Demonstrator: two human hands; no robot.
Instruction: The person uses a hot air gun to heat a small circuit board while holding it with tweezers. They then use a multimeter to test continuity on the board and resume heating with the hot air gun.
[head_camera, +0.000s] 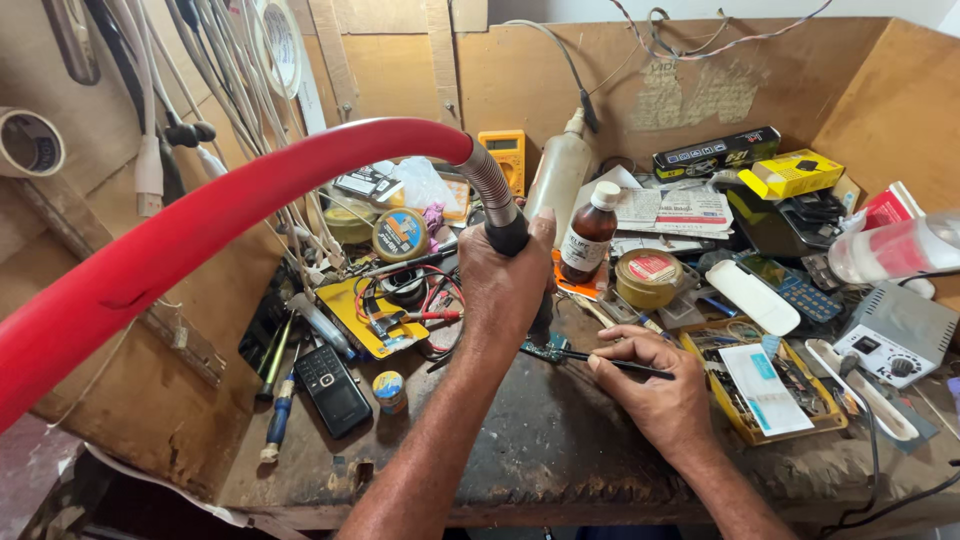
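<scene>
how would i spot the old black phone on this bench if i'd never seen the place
Start at the thick red hose arching in from the left, and drop to the dark worn benchtop below it. Left of the person's left forearm lies a black keypad phone, flat, keys up. A small round blue and yellow tin sits just to its right and screwdrivers to its left; it is the only slab with buttons there.

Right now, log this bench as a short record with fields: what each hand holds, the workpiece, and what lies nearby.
left hand: left hand closed around the black handle of a hot-air tool on a red hose
right hand: right hand pinching thin black tweezers, tips pointing left
workpiece: small circuit board under the tool, at the tweezer tips
nearby left: black phone, screwdrivers
nearby right: brown bottle, yellow parts tray
surface: worn wooden bench
</scene>
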